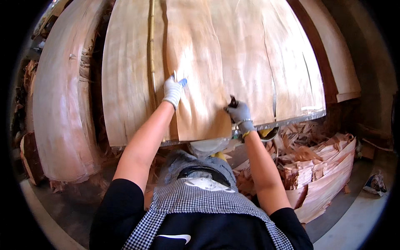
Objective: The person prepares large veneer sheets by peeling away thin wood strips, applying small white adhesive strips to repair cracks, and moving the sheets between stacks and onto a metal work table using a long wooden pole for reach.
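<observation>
A narrow wood veneer strip (200,96) lies lengthwise over wider pale veneer sheets (125,75) on the work surface. At the strip's left edge is my left hand (173,91), in a white glove with blue fingertips. Its thumb rests on the strip and its fingers close at the edge, partly hidden. By the strip's near right corner, my right hand (240,114) wears a grey glove and is closed around a small dark tool (233,101), whose exact kind I cannot make out. A thin yellowish bamboo-like stick (152,46) runs along the sheets left of the strip.
Another veneer stack (62,100) stands to the left, past a dark gap. Broken veneer pieces (321,166) are heaped at the lower right. More sheets (333,50) lie at the far right. A crumpled bag (375,183) sits on the floor.
</observation>
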The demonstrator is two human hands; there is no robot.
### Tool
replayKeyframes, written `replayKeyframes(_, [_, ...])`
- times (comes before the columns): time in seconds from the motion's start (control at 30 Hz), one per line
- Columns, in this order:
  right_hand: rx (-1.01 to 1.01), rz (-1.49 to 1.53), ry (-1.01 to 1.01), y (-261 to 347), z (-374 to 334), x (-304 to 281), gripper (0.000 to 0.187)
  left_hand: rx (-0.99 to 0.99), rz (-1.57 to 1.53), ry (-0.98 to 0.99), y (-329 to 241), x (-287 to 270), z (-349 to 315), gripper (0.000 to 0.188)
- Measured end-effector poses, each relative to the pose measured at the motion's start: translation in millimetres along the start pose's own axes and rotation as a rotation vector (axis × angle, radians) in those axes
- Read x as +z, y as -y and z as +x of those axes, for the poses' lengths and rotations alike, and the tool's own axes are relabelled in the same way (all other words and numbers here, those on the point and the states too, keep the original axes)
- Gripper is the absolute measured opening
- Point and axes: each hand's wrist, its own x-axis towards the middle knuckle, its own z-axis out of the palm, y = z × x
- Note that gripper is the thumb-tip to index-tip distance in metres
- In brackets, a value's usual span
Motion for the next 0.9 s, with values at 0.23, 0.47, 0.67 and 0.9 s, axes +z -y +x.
replayKeyframes(0.23, [-0.196, -0.334, -0.179, 7, 21, 2, 0.027, 0.673, 0.975, -0.065, -64, 5, -24, 0.064])
replayKeyframes(0.47, [-0.233, -0.45, -0.207, 8, 11, -2, 0.024, 0.988, 1.143, 0.333, -20, 24, -52, 0.057])
replayKeyframes(0.67, [-0.315, -0.467, -0.403, 12, 2, 1, 0.018, 1.01, 1.148, 0.36, -25, 23, -54, 0.057])
replayKeyframes(0.9, [-0.068, 0.011, -0.212, 24, -25, 52, 0.027, 1.154, 0.978, 0.642, -52, 40, -21, 0.043])
